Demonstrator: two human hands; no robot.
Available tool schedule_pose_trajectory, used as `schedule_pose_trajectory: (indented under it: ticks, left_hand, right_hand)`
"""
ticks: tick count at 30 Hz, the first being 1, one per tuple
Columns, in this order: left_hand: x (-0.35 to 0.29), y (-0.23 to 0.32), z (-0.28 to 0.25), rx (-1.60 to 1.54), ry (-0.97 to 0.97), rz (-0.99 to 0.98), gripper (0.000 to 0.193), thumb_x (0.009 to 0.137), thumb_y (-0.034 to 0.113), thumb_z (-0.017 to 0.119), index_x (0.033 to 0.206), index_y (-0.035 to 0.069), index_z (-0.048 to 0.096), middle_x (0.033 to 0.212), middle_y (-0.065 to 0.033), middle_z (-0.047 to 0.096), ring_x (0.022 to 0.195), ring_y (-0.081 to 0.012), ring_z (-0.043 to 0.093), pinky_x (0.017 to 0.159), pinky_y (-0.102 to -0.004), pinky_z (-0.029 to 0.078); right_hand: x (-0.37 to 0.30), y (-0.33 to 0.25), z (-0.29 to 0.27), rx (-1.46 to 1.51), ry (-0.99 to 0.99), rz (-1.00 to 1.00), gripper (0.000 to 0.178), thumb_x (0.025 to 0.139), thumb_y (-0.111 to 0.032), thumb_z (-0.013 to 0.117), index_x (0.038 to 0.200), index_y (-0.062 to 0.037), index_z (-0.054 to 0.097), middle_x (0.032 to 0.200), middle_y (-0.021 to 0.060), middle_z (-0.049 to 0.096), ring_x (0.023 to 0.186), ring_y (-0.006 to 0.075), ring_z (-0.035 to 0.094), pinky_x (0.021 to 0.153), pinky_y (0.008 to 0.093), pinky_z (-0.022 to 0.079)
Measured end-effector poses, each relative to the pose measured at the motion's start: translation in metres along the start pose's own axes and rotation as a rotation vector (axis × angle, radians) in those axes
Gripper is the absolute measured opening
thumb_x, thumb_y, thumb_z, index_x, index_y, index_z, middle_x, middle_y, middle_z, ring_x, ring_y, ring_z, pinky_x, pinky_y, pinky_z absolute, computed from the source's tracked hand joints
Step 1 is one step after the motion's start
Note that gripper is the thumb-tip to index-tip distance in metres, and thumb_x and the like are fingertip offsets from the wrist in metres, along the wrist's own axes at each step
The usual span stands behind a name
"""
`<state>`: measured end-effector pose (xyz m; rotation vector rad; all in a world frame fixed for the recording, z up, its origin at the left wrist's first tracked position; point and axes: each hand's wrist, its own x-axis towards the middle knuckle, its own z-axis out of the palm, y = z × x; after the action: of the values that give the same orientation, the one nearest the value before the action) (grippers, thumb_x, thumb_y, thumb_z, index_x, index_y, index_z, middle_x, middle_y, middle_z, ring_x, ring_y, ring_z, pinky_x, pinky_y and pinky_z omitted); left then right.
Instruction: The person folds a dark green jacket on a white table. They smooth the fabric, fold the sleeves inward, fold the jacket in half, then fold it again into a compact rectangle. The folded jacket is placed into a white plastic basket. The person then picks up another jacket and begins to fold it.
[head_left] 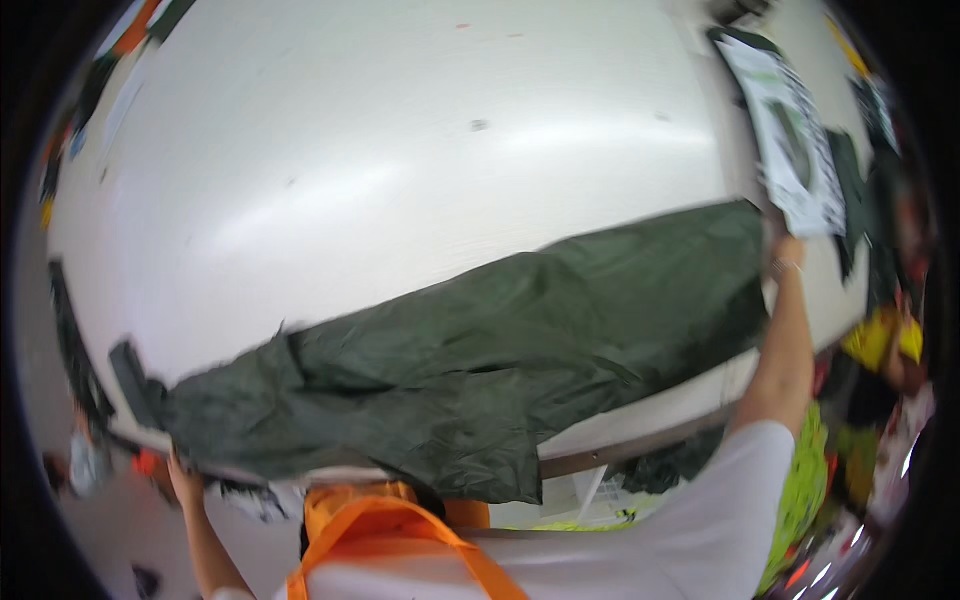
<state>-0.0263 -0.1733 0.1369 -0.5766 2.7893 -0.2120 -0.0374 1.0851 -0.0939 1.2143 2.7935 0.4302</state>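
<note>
We have the dark green cloth (500, 350) laid lengthwise along the near side of the white table (400, 150), part of it hanging over the edge toward our orange apron (380, 510). Its length is probably why our arms spread wide. Our left hand (185, 483) meets its left end; our right hand (789, 250) meets a white printed sheet (770, 130). Blur hides both grips: we cannot tell how closed they are, or whether they hold anything.

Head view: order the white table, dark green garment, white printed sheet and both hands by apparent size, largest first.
1. White table
2. Dark green garment
3. White printed sheet
4. Left hand and right hand: too alike to rank.
</note>
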Motion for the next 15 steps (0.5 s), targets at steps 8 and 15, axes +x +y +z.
schedule_pose_trajectory:
  ticks: [8,15]
  left_hand:
    - [0.055,0.041,0.011,-0.033,0.074,-0.107,0.052,0.085,0.03,0.058,0.132,0.012,0.046,0.13,-0.0154,0.051,0.121,-0.0329,0.047,0.1,-0.0391,0.038]
    - [0.081,-0.002,0.027,-0.587,0.252,-0.519,0.075,0.076,0.064,0.057,0.103,-0.006,0.064,0.098,-0.0199,0.066,0.096,-0.0299,0.063,0.086,-0.0358,0.046]
  right_hand:
    - [-0.037,0.079,-0.025,-0.131,-0.261,0.135,0.028,0.078,-0.016,0.054,0.097,0.001,0.066,0.092,0.0185,0.068,0.084,0.035,0.066,0.073,0.0404,0.053]
    - [-0.127,-0.01,-0.176,0.246,0.147,0.063,0.031,0.089,-0.023,0.05,0.103,0.001,0.065,0.1,0.0157,0.066,0.093,0.0272,0.063,0.079,0.0347,0.05]
